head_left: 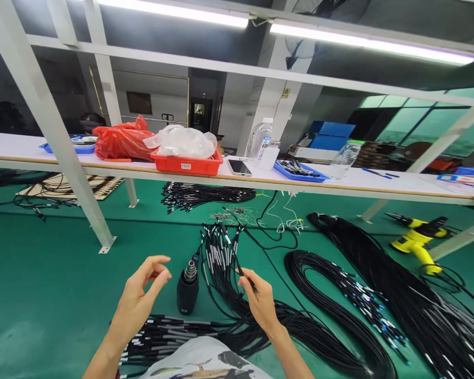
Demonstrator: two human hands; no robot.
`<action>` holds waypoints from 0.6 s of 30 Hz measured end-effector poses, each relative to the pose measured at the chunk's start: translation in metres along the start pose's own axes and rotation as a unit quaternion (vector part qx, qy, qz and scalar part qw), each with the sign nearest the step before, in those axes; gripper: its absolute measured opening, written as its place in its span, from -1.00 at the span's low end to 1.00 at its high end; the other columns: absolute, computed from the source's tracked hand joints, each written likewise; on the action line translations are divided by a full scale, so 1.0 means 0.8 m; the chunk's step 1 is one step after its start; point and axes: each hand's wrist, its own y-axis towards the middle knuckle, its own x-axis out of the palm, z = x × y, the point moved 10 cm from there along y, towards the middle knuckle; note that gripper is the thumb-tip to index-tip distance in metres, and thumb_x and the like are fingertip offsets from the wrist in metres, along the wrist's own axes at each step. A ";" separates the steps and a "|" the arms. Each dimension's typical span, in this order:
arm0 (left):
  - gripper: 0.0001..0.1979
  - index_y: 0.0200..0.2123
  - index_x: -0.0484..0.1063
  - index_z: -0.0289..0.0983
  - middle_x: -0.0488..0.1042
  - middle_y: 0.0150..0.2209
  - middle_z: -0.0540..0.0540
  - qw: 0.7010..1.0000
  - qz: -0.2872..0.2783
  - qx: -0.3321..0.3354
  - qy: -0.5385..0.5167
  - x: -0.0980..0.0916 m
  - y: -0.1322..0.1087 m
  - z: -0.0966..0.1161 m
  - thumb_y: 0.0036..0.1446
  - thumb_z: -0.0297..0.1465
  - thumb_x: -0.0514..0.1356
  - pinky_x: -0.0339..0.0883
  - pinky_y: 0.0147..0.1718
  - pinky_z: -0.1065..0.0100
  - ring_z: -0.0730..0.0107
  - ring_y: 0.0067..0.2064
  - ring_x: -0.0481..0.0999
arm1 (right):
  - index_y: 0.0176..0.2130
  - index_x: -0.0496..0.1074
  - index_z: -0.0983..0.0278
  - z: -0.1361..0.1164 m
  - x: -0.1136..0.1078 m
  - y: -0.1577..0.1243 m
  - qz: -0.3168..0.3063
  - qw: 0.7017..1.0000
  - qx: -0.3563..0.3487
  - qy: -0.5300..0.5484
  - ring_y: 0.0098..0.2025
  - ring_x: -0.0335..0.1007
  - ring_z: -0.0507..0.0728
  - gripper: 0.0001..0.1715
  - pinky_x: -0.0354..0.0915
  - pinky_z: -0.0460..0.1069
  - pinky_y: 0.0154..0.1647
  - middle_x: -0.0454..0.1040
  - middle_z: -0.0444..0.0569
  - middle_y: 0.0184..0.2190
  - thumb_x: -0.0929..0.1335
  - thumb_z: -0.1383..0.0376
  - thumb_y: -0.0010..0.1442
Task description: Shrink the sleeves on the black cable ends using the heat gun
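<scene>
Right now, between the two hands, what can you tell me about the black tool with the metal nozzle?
The black tool stands upright on the green surface. Its dark, rounded body looks like plastic, with a small pale mark low on the front. A stepped, silvery nozzle points up, reddish at its mouth. Neither the left hand nor the right hand touches it; whether the cables beside it do is unclear.

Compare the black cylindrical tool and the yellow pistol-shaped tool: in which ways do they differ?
Colour: the black cylindrical tool has a dark body; the yellow pistol-shaped tool is mostly yellow.
Pose: the black tool stands upright, its metal nozzle up; the yellow tool lies down.
Place: the black tool is between the left hand and right hand; the yellow tool is far right.
Both rest on the green surface.
</scene>
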 end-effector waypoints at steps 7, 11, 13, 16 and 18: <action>-0.61 0.14 0.24 -0.11 0.47 -0.10 -0.07 0.995 -0.036 0.079 0.051 0.018 -0.008 0.065 0.27 -0.21 0.05 0.35 -0.13 0.32 0.38 -0.19 0.47 | -0.06 0.44 0.18 -0.075 0.012 -0.029 -0.076 0.986 -0.137 -0.062 -0.36 0.35 0.07 -0.77 0.26 -0.04 -0.29 0.48 -0.11 -0.39 0.25 0.32 0.33; -0.73 -0.25 0.46 -0.23 0.44 -0.46 0.01 0.997 -0.046 0.033 0.054 0.016 -0.012 0.050 0.25 -0.20 0.06 0.30 -0.37 0.42 0.45 -0.41 0.40 | -0.11 0.45 0.15 -0.084 0.021 -0.031 -0.127 0.982 -0.115 -0.074 -0.30 0.31 0.11 -0.80 0.23 0.05 -0.17 0.45 -0.08 -0.39 0.26 0.29 0.32; -0.72 -0.38 0.45 -0.26 0.42 -0.51 0.01 0.999 -0.044 0.000 0.017 0.015 -0.014 0.035 0.22 -0.19 0.11 0.27 -0.45 0.45 0.46 -0.45 0.38 | -0.16 0.44 0.18 -0.087 0.032 -0.030 -0.185 0.979 -0.077 -0.034 -0.22 0.32 0.13 -0.82 0.24 0.06 -0.12 0.44 -0.05 -0.34 0.26 0.26 0.32; -0.73 -0.36 0.46 -0.28 0.44 -0.53 0.01 0.995 -0.045 -0.054 -0.072 0.019 -0.019 0.014 0.14 -0.18 0.18 0.25 -0.49 0.47 0.48 -0.48 0.38 | -0.14 0.39 0.20 -0.104 0.057 -0.033 -0.294 0.954 -0.019 0.059 -0.16 0.34 0.13 -0.81 0.27 0.03 -0.10 0.44 -0.02 -0.24 0.24 0.20 0.32; -0.73 -0.36 0.47 -0.29 0.46 -0.52 0.00 0.990 -0.042 -0.073 -0.115 0.022 -0.022 0.006 0.10 -0.18 0.22 0.27 -0.49 0.46 0.48 -0.48 0.39 | -0.12 0.37 0.20 -0.123 0.070 -0.033 -0.335 0.936 0.007 0.109 -0.19 0.35 0.12 -0.78 0.27 0.00 -0.12 0.45 -0.03 -0.24 0.23 0.17 0.32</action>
